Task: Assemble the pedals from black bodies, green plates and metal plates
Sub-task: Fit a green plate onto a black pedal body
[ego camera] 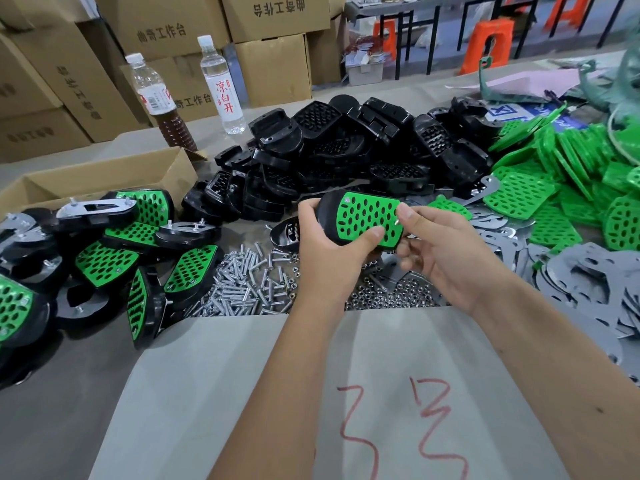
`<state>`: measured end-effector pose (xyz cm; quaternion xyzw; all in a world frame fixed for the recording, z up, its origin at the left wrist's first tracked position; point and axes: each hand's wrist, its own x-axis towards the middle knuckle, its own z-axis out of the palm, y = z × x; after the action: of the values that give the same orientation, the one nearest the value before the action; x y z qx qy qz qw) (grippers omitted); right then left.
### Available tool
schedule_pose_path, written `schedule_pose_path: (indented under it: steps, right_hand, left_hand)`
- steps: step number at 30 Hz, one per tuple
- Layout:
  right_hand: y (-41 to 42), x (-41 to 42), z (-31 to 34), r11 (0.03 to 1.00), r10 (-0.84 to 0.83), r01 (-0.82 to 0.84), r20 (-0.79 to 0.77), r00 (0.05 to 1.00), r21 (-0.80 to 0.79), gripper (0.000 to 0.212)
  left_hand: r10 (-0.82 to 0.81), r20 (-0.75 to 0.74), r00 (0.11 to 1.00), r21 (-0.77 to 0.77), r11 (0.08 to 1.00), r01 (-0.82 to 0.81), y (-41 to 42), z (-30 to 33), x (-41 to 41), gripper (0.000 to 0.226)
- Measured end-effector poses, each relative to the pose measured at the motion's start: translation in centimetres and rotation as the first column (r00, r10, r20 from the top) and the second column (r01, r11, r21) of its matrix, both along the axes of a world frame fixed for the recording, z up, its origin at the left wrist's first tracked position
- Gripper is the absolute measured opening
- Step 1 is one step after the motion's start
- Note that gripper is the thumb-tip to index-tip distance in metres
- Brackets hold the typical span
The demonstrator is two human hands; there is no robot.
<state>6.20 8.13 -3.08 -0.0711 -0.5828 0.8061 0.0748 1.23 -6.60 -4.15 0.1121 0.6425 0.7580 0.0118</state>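
Observation:
My left hand (332, 251) grips a black pedal body with a green perforated plate (367, 216) on its top face, held above the table. My right hand (440, 247) pinches a small screw (396, 222) at the plate's right end. A pile of bare black bodies (346, 157) lies behind. Loose green plates (561, 181) are heaped at the right, and grey metal plates (581, 282) spread below them. Finished pedals (114, 251) are stacked at the left.
Screws (242, 282) and nuts (391, 296) lie scattered just beyond a grey sheet (242, 393) with red marks. An open cardboard box (104, 178) stands at the left, two bottles (218, 84) behind it, cartons at the back.

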Motion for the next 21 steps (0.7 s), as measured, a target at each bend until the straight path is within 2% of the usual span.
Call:
schedule_pose_path:
  steps: [5, 7, 11, 15, 19, 21]
  right_hand:
    - [0.14, -0.02, 0.00, 0.996, 0.086, -0.086, -0.002, 0.996, 0.024, 0.039]
    - [0.22, 0.03, 0.01, 0.995, 0.087, -0.087, 0.014, 0.996, 0.037, 0.031]
    - [0.02, 0.14, -0.03, 0.995, 0.048, -0.049, 0.019, 0.999, 0.085, 0.020]
    - [-0.03, -0.01, -0.13, 0.995, 0.038, -0.040, 0.023, 0.999, 0.095, 0.028]
    - [-0.19, -0.44, -0.67, 0.991, -0.061, 0.058, 0.016, 0.998, 0.124, 0.010]
    - [-0.07, -0.55, -0.80, 0.990, -0.080, 0.081, -0.012, 0.997, 0.113, 0.016]
  left_hand:
    - [0.081, 0.002, 0.997, 0.038, 0.996, -0.081, 0.10, 0.00, -0.03, 0.062]
    - [0.082, 0.013, 0.997, 0.046, 0.996, -0.083, 0.09, 0.02, -0.03, 0.062]
    - [0.075, 0.012, 0.997, 0.048, 0.996, -0.076, 0.08, 0.06, -0.02, 0.063]
    - [0.073, 0.018, 0.997, 0.057, 0.996, -0.074, 0.05, 0.12, 0.03, 0.062]
    - [0.045, -0.035, 0.998, 0.026, 0.999, -0.044, 0.36, 0.04, 0.32, 0.062]
    - [0.044, -0.039, 0.998, 0.031, 0.999, -0.043, 0.53, 0.05, 0.49, 0.062]
